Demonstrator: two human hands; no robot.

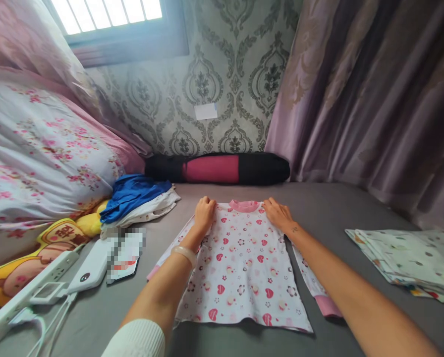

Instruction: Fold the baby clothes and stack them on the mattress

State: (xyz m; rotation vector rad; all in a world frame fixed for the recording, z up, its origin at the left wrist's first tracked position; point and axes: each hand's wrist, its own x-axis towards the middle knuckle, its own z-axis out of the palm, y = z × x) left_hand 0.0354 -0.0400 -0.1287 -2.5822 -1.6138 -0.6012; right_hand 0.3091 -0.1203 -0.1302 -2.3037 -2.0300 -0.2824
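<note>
A small white long-sleeved shirt [244,267] with pink hearts and flowers lies spread flat on the grey bed sheet, its pink collar at the far end. At its left shoulder, my left hand [206,214] has its fingers closed on the cloth. My right hand [277,213] pinches the opposite shoulder in the same way. Both sleeves lie out to the sides, partly covered by my forearms; a pink cuff [328,306] shows at the right.
Folded light clothes [411,260] lie at the right. On the left are a blue garment [135,196], a power strip [32,287], a white power bank [90,265], cables and a yellow plush cushion [17,277]. A black and red roll [218,168] lies along the wall.
</note>
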